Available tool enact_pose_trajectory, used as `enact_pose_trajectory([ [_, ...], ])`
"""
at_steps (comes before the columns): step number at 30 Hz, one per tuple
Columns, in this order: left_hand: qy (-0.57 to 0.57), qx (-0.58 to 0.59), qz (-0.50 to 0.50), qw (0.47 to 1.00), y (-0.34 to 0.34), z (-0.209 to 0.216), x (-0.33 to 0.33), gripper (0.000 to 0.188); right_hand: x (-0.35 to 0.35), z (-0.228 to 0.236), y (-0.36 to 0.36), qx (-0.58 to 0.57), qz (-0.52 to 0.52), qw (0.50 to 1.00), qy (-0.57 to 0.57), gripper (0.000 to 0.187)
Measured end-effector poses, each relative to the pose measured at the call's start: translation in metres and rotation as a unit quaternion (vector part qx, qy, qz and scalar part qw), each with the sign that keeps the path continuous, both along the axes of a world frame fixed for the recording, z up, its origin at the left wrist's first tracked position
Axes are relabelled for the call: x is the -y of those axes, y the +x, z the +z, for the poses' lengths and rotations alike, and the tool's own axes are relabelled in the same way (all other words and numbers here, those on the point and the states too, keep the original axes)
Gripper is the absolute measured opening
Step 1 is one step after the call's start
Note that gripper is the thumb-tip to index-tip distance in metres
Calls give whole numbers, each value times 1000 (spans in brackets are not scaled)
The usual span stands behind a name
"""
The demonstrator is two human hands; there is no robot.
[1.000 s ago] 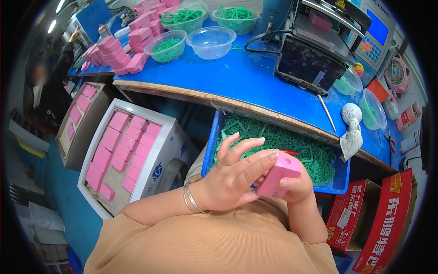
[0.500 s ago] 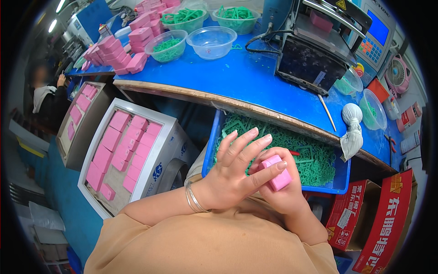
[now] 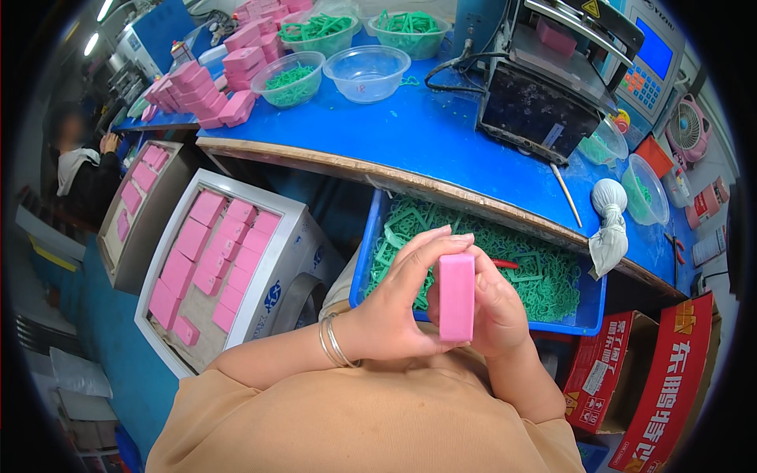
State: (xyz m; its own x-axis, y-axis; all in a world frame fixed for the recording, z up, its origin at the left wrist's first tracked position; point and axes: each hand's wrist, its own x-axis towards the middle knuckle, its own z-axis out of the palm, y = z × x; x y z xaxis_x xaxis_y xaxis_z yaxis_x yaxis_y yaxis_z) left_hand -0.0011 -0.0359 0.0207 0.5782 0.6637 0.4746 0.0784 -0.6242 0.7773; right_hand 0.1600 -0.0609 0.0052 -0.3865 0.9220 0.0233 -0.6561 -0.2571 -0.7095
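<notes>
A pink rectangular block stands on end between my two hands, its narrow side up. My left hand wraps it from the left, fingertips at the far end and thumb at the near end. On the other side my right hand grips the block, its fingers curled and partly hidden. Both hands are over the near edge of a blue bin filled with thin green rubbery scraps. Part of a red-handled tool shows among the scraps, just past my right hand.
A white-framed machine holding several pink blocks stands left. The blue table carries stacked pink blocks, plastic bowls, a black press, a stick and a cloth bundle. Red cartons stand right; a person is far left.
The pink block has been turned upright and raised between my hands. My left hand, spread open above it before, has closed round its left side.
</notes>
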Motion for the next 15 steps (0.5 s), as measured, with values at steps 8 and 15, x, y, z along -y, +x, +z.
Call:
enact_pose_trajectory([
  [8,-102,3,-9,995,5,-4,3,101,4,1,-5,14,-32,999,3,51],
  [15,-4,-38,40,998,6,-5,2,87,3,4,-8,-19,8,999,-27,52],
])
